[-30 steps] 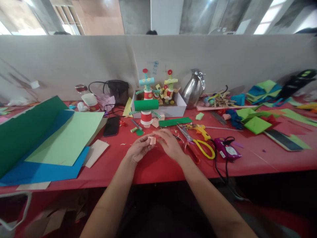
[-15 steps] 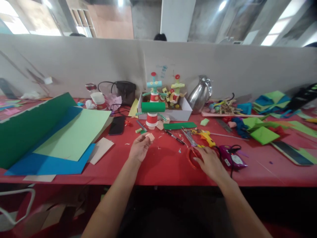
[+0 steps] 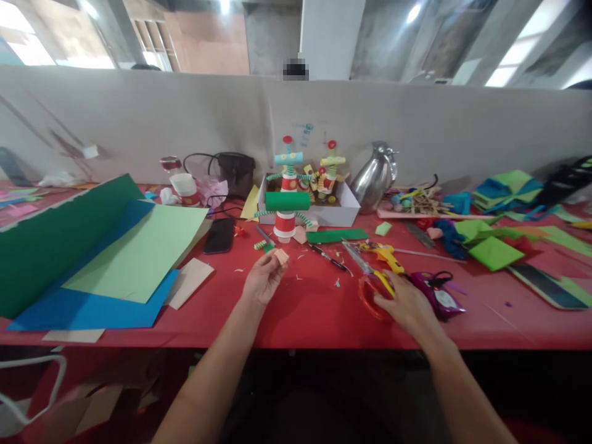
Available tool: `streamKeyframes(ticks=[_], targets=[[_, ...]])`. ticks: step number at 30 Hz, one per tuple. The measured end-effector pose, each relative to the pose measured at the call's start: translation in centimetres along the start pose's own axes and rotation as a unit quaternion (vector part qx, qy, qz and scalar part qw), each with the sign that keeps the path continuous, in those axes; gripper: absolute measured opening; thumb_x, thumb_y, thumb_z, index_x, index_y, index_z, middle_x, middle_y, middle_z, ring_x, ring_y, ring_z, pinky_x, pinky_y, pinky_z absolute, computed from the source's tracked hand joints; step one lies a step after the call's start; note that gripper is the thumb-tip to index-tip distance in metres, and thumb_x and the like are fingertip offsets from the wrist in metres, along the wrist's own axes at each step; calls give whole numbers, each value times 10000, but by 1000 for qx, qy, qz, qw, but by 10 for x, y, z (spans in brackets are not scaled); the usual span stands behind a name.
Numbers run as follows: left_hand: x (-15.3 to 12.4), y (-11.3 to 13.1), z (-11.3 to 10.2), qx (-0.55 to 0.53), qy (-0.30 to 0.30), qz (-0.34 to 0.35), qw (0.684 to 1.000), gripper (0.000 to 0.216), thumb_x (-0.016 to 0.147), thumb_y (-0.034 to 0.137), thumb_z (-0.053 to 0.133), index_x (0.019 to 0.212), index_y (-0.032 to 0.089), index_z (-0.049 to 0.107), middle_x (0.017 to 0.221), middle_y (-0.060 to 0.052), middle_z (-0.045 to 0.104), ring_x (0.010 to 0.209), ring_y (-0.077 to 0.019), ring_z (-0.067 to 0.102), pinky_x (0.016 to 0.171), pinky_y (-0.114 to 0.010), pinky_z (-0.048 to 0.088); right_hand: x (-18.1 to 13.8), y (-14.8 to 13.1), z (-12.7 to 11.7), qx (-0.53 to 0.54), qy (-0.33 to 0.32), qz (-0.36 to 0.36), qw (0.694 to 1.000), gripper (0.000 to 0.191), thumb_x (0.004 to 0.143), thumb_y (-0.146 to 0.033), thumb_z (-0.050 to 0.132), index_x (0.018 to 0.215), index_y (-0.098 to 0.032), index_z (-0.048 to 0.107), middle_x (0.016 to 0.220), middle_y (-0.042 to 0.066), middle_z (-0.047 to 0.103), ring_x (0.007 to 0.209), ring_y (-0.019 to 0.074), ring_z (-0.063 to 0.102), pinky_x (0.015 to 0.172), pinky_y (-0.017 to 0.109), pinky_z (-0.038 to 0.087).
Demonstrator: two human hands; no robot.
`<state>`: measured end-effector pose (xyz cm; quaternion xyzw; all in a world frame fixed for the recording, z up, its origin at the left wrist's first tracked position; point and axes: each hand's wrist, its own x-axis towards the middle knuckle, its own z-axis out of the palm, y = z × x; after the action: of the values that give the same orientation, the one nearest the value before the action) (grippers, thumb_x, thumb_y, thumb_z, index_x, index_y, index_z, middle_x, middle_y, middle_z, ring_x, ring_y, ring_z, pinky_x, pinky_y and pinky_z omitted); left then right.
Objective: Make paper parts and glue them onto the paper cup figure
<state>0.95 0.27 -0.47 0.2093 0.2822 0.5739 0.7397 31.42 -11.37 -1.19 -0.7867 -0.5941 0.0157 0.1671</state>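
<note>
My left hand (image 3: 264,277) pinches a small peach-coloured piece of paper (image 3: 280,256) above the red table. At the right, my right hand (image 3: 409,305) is closed on the handles of a pair of scissors (image 3: 372,301), which show red and yellow. Their metal blades point away, toward a green paper strip (image 3: 337,235). How the fingers sit in the loops is partly hidden. Beyond my left hand stands a paper-cup figure (image 3: 285,225) with a green roll (image 3: 287,201) across it and springy folded-paper arms. A black marker (image 3: 328,258) lies between my hands.
A yellow glue gun (image 3: 391,256) and a purple packet (image 3: 439,301) lie close to my right hand. Further back are a white box (image 3: 335,216) and a steel jug (image 3: 375,179). Coloured sheets (image 3: 143,246) and a phone (image 3: 219,235) are on the left.
My right hand has moved slightly right and toward me, and the scissors' handles have shifted with it. More of the yellow part shows. My left hand keeps the paper piece almost still.
</note>
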Motion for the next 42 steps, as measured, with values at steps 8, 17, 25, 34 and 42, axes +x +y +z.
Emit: streamKeyframes(ticks=[8, 17, 25, 34, 42], targets=[[-2, -4, 1, -6, -59, 7, 998, 171, 714, 141, 797, 838, 168, 683, 798, -4, 698, 713, -93, 649, 719, -213, 528, -45, -53, -19, 182, 55, -122, 974, 653, 767, -461, 674, 1345, -251, 456, 1278, 121, 601, 1132, 297, 617, 924, 410, 519], [-6, -2, 1, 18, -125, 0, 992, 233, 644, 216, 854, 723, 154, 645, 686, 11, 619, 648, -93, 583, 660, -219, 490, -48, -100, -3, 162, 29, -184, 969, 665, 709, -336, 683, 1338, -294, 471, 1261, 115, 610, 1077, 331, 644, 745, 414, 580], [-8, -1, 2, 12, -130, 3, 991, 269, 588, 217, 886, 736, 145, 673, 708, 0, 629, 649, -94, 559, 652, -221, 466, -48, -95, -6, 156, 16, -181, 971, 636, 738, -355, 685, 1334, -304, 469, 1265, 111, 603, 1099, 329, 634, 777, 435, 580], [-8, -1, 2, 18, -127, -8, 992, 214, 631, 181, 850, 737, 155, 666, 690, 3, 615, 637, -104, 548, 655, -243, 455, -45, -94, -2, 253, -24, -180, 950, 501, 869, -315, 596, 1365, -324, 523, 1256, 81, 616, 1108, 277, 654, 888, 393, 565], [-8, -2, 2, 14, -142, -13, 990, 274, 581, 203, 886, 729, 131, 667, 663, -1, 608, 628, -106, 553, 646, -242, 470, -47, -95, -4, 285, -28, -193, 938, 476, 881, -316, 602, 1354, -280, 557, 1170, 86, 667, 1036, 246, 683, 887, 356, 564]])
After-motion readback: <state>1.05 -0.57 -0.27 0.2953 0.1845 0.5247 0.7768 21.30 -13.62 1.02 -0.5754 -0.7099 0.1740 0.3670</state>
